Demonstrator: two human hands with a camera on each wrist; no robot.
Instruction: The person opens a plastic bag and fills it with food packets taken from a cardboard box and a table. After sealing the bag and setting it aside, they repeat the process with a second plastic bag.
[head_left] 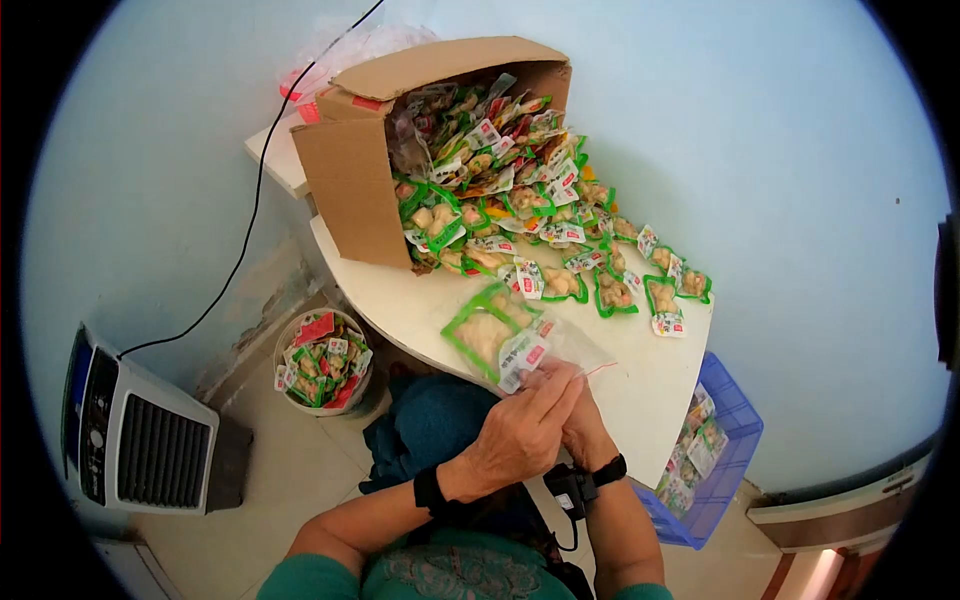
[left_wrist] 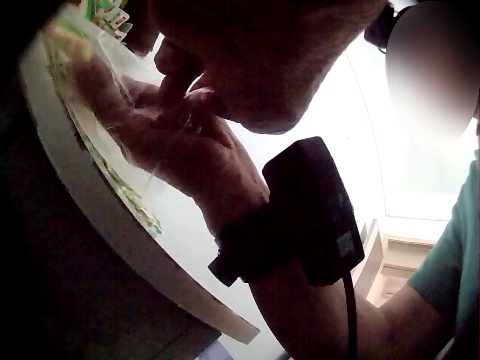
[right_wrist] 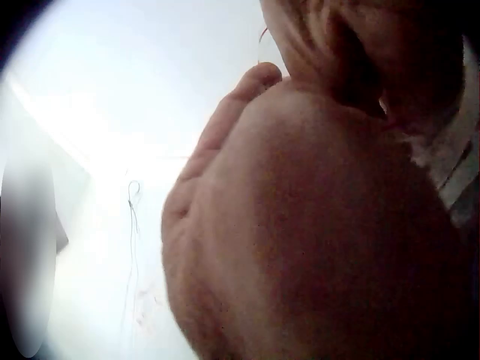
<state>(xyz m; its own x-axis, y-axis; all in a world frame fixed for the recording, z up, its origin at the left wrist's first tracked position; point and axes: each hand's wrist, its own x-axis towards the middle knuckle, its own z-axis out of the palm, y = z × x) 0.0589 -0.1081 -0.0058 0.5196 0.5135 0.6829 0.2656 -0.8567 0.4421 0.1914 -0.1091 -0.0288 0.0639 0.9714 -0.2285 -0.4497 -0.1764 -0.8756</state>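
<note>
A clear zip bag with a red strip along its mouth lies over the front edge of the white table, holding green-edged snack packets. My left hand and right hand meet at its near end, the left overlapping the right. Both grip the plastic there. In the left wrist view, the right hand has its fingers at the bag's film, below the dark left hand. The right wrist view is mostly filled by the back of the right hand, hiding the bag.
A cardboard box lies on its side on the table, similar packets spilling out. A bucket of packets stands on the floor at left, near an air cooler. A blue crate with bagged packets sits at right.
</note>
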